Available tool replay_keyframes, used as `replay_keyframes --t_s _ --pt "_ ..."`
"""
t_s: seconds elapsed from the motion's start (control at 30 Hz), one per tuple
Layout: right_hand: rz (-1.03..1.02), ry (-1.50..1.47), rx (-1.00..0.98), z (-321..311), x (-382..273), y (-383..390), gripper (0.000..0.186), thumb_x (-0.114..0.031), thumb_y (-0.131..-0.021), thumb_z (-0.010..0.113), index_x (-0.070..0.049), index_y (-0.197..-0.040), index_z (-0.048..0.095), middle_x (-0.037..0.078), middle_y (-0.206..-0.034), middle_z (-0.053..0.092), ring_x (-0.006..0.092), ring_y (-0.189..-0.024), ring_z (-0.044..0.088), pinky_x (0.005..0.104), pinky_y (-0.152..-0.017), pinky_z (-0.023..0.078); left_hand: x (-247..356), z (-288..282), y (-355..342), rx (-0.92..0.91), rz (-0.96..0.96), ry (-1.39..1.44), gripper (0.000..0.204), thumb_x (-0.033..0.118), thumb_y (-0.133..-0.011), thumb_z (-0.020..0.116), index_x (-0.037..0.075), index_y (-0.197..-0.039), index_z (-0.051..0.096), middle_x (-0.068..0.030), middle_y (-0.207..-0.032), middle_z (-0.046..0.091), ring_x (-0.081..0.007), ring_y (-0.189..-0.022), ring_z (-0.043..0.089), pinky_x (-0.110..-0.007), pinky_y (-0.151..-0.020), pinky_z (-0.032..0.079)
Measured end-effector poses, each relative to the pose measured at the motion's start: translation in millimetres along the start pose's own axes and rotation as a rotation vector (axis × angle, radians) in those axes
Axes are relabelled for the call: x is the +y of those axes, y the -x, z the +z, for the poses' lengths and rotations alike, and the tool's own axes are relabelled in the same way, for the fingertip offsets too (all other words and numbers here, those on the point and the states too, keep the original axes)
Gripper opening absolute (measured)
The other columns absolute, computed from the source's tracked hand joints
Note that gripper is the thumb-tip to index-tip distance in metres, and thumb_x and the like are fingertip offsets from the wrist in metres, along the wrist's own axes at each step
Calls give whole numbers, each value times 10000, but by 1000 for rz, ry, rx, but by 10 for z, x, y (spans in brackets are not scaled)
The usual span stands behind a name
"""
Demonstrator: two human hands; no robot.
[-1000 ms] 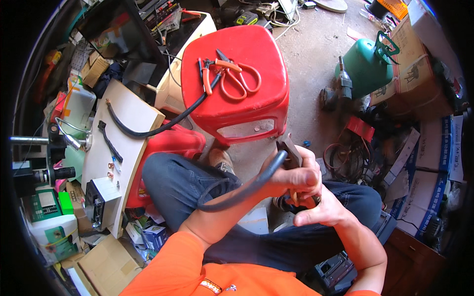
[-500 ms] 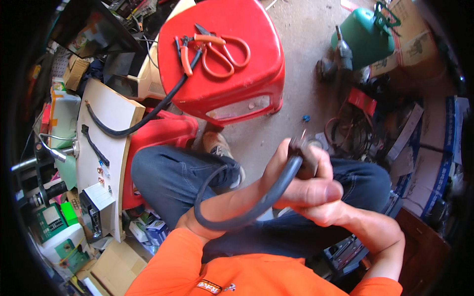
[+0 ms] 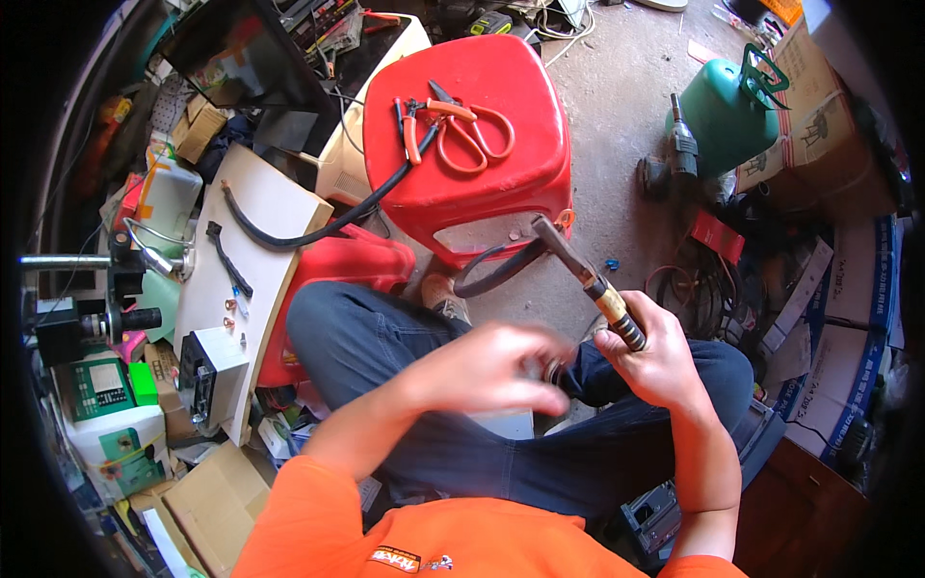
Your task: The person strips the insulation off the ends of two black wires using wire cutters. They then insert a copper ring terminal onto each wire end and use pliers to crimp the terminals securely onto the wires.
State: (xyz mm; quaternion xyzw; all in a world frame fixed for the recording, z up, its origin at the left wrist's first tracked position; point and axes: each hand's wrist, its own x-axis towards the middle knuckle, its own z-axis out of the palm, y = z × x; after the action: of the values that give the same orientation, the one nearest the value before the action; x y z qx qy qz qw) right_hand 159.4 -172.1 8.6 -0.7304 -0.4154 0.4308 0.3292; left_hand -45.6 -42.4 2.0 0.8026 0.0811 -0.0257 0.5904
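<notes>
Person's R hand (image 3: 655,352) clamped on striped-handled tool (image 3: 609,301), its head by dark cable loop (image 3: 482,282) off near edge of red stool (image 3: 535,91); L hand (image 3: 487,371) blurred, can't tell if gripping; black cable (image 3: 275,241) end looks stripped at far-left of pale surface (image 3: 306,205), copper bits (image 3: 229,304) loose, prob. part-done.

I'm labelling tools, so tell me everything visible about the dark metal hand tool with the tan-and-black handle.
The tool slants up and left from the right hand, which grips its lower end. Its metal head looks brownish-grey; black bands ring the tan handle. A thick black cable curves beside the head; contact is unclear.
</notes>
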Motion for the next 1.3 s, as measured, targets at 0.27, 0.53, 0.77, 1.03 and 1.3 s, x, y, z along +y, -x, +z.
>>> replay_keyframes --t_s 0.27,0.53,0.77,1.03,1.3 --pt "-182 -125 293 53 0 -9 314 -83 -791 745 32 -1031 578 217 -918 671 300 -859 706 349 -787 524 208 -529 -114 514 -207 279 277 116 -919 663 -27 -1141 579 -77 -938 656 -99 -867 617 -267 -759 516" --pt "-10 -391 -252 -89 80 1 280 -152 -912 670 18 -1132 634 40 -903 617 95 -747 558 279 -674 457 -84 -368 -209 584 -86 230 221 118 -981 584 13 -1171 540 21 -870 558 -22 -701 462 -185 -613 406" --pt "28 -374 -18 -216 -194 -250 319 -246 -925 670 22 -1094 637 -10 -806 575 62 -696 513 231 -624 431 -92 -465 -91 610 -52 472 273 192 -1015 524 -11 -1198 514 -1 -787 519 -40 -649 463 -186 -553 405" --pt "-318 416 302 6 -643 -1500 380 -146 -752 623 43 -1082 640 207 -985 592 311 -907 600 361 -815 472 -57 -522 35 563 56 498 277 197 -1014 521 -15 -1192 522 -15 -734 516 -58 -648 476 -203 -543 413" --pt "-314 618 419 413 -870 -2194 360 -276 -798 682 -71 -1094 690 196 -1169 588 367 -1143 547 439 -964 462 -78 -521 171 514 109 613 233 38 -948 549 -27 -1172 553 -85 -1073 624 -71 -782 572 -218 -650 502"
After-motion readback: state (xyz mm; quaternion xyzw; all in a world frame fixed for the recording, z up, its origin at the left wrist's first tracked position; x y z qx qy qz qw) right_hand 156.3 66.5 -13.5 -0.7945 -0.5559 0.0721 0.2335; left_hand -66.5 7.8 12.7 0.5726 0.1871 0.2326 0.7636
